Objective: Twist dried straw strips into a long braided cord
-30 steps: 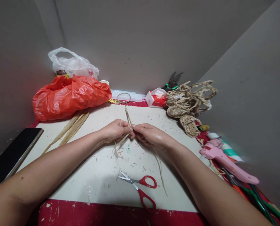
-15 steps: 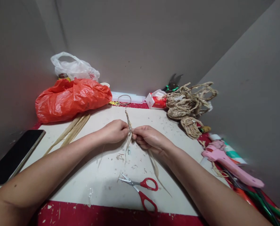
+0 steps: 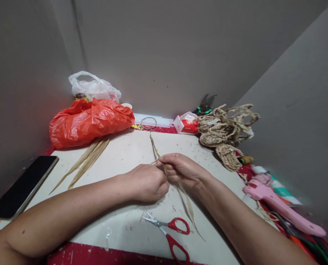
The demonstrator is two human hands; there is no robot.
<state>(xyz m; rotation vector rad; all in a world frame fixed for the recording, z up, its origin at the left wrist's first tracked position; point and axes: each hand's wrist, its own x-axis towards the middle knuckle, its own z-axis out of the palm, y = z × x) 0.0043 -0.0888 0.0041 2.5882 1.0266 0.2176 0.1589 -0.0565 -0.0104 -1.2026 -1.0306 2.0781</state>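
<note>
A thin twisted cord of dried husk (image 3: 154,145) runs from the far side of the board down to my hands. My right hand (image 3: 182,168) pinches the cord's near end between thumb and fingertips. Closed in a fist just left of and below it, my left hand (image 3: 150,183) grips a pale husk strand whose short length shows between the hands. What lies inside the left fist is hidden. From under my right hand a loose husk strip (image 3: 188,209) trails toward me. Red-handled scissors (image 3: 165,224) lie spread on the white board (image 3: 125,221), nearer to me.
Dried husk strips (image 3: 89,162) lie left, beside a red plastic bag (image 3: 90,123) and a phone (image 3: 24,186). At the back are a thin ring (image 3: 148,118) and a tissue pack (image 3: 188,126). Right stand braided rope bundles (image 3: 221,129) and a pink glue gun (image 3: 285,206).
My left hand has moved down and toward the right, from beside the cord to below my right fingertips. My right hand still pinches at the cord. The whole view has shifted slightly.
</note>
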